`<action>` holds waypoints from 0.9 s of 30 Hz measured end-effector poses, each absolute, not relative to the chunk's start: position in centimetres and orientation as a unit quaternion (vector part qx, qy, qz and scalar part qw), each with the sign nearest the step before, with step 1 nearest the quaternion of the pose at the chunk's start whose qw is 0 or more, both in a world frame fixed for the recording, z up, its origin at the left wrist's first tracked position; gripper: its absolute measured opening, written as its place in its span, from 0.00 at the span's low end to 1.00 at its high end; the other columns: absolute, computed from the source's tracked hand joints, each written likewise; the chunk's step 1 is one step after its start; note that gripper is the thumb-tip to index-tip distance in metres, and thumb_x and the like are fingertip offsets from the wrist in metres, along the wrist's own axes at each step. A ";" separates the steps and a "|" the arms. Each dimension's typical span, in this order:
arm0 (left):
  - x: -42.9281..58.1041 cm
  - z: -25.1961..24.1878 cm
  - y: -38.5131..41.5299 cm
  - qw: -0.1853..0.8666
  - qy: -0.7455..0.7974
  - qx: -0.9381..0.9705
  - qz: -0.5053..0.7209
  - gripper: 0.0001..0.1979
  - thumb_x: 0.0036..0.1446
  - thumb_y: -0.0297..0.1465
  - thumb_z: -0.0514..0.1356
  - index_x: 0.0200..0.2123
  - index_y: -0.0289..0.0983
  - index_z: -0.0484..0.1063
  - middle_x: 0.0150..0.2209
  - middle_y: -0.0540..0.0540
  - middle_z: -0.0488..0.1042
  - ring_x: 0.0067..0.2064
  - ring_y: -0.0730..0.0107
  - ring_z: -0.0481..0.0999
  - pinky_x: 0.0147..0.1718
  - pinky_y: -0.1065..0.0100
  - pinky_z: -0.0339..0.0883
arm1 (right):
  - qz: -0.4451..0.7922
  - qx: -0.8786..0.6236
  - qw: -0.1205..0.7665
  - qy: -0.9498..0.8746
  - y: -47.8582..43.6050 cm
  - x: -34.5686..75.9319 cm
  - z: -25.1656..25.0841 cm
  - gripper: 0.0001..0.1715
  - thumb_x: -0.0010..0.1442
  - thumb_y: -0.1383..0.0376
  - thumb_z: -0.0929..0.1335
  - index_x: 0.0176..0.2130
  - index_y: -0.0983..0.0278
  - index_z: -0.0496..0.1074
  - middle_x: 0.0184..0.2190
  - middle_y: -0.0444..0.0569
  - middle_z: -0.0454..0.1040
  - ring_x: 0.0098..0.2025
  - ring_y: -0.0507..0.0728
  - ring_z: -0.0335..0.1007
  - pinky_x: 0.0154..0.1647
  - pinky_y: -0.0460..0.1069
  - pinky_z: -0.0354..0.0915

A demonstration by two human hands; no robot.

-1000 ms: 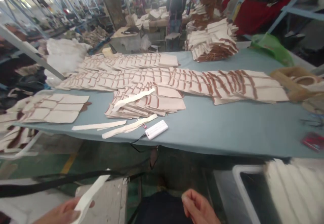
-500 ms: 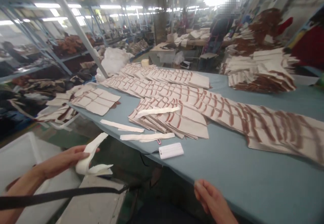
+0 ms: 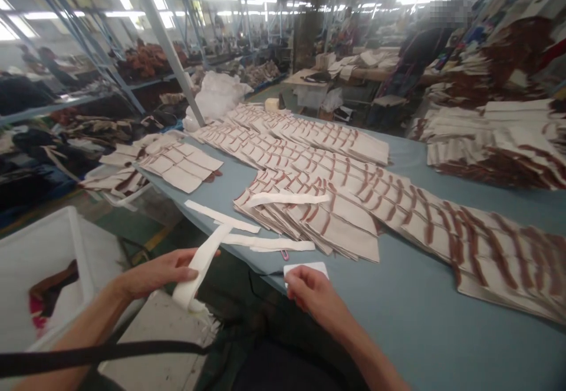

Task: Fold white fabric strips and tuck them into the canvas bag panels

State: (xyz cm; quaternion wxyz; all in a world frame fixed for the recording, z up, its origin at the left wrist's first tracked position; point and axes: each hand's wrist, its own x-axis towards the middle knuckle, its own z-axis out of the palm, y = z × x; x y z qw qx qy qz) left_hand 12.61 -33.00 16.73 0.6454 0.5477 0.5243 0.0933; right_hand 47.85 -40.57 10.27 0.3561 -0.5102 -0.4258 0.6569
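Observation:
My left hand (image 3: 172,272) pinches a folded cream fabric strip (image 3: 207,256), which stands up from the fingers and loops back underneath. It is off the table's near left edge. My right hand (image 3: 311,289) is closed, thumb against curled fingers, and covers part of a flat white rectangular device (image 3: 321,268). Whatever may be inside those fingers is hidden. More cream strips (image 3: 269,243) lie along the edge, beside a small pink clip (image 3: 285,255). Another strip (image 3: 289,199) rests across a fanned stack of cream panels with brown edges (image 3: 345,226).
Long overlapping rows of panels (image 3: 398,199) cross the blue-covered table (image 3: 398,320). A smaller pile (image 3: 181,167) sits at its left corner. A white bin (image 3: 82,249) stands at lower left, with a dark strap (image 3: 110,352) in front. A person (image 3: 415,55) stands beyond the table.
My left hand has moved right and nearer the table edge with the strip. My right hand has come up and left from the table edge to the white device. The view has shifted left.

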 end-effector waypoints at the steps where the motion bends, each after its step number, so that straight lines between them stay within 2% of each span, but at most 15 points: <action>1: 13.0 16.6 -32.9 0.660 0.511 0.543 0.091 0.42 0.44 0.57 0.74 0.59 0.42 0.79 0.43 0.45 0.84 0.48 0.50 0.79 0.44 0.64 0.73 | 0.675 -0.497 0.354 -0.415 -39.9 46.5 10.3 0.31 0.55 0.38 0.73 0.33 0.63 0.71 0.26 0.44 0.74 0.25 0.50 0.61 0.28 0.47 0.56; 6: 15.3 16.3 -32.8 0.772 0.393 0.493 0.080 0.38 0.51 0.50 0.75 0.63 0.45 0.75 0.49 0.47 0.82 0.47 0.58 0.77 0.44 0.69 0.71 | 0.758 -0.433 0.374 -0.314 -37.6 41.7 10.6 0.40 0.50 0.36 0.76 0.46 0.64 0.76 0.41 0.52 0.81 0.37 0.54 0.73 0.36 0.47 0.65; 9: 16.7 16.2 -32.6 0.795 0.352 0.489 0.070 0.35 0.53 0.48 0.74 0.62 0.45 0.76 0.48 0.48 0.82 0.42 0.64 0.75 0.37 0.74 0.68 | 0.774 -0.391 0.398 -0.301 -36.8 40.4 10.7 0.40 0.53 0.37 0.75 0.49 0.65 0.77 0.47 0.55 0.81 0.42 0.55 0.74 0.42 0.48 0.67; 11: 17.4 16.0 -32.3 0.797 0.333 0.500 0.057 0.34 0.53 0.49 0.74 0.60 0.44 0.77 0.46 0.48 0.82 0.40 0.66 0.73 0.35 0.75 0.65 | 0.773 -0.382 0.411 -0.295 -36.5 39.9 10.6 0.37 0.56 0.38 0.73 0.47 0.65 0.78 0.46 0.54 0.80 0.44 0.56 0.74 0.44 0.49 0.67; 14: 18.1 15.4 -31.8 0.789 0.321 0.522 0.040 0.32 0.53 0.50 0.73 0.58 0.42 0.78 0.45 0.48 0.81 0.41 0.63 0.73 0.38 0.72 0.66 | 0.759 -0.405 0.426 -0.281 -36.2 39.4 10.3 0.30 0.57 0.41 0.71 0.42 0.64 0.77 0.39 0.50 0.78 0.42 0.56 0.74 0.45 0.49 0.67; 21: 18.6 13.3 -30.1 0.767 0.346 0.540 0.012 0.22 0.51 0.44 0.72 0.46 0.38 0.82 0.37 0.49 0.79 0.34 0.66 0.71 0.32 0.71 0.63 | 0.702 -0.494 0.424 -0.287 -35.4 38.2 9.2 0.15 0.50 0.53 0.70 0.31 0.62 0.71 0.31 0.46 0.75 0.39 0.58 0.71 0.44 0.52 0.65; 27: 18.4 12.4 -28.5 0.756 0.340 0.559 0.001 0.27 0.49 0.50 0.72 0.45 0.37 0.82 0.35 0.47 0.79 0.33 0.65 0.71 0.33 0.70 0.66 | 0.672 -0.524 0.444 -0.277 -33.9 36.6 8.7 0.09 0.48 0.59 0.69 0.29 0.62 0.72 0.27 0.44 0.72 0.35 0.57 0.68 0.40 0.52 0.64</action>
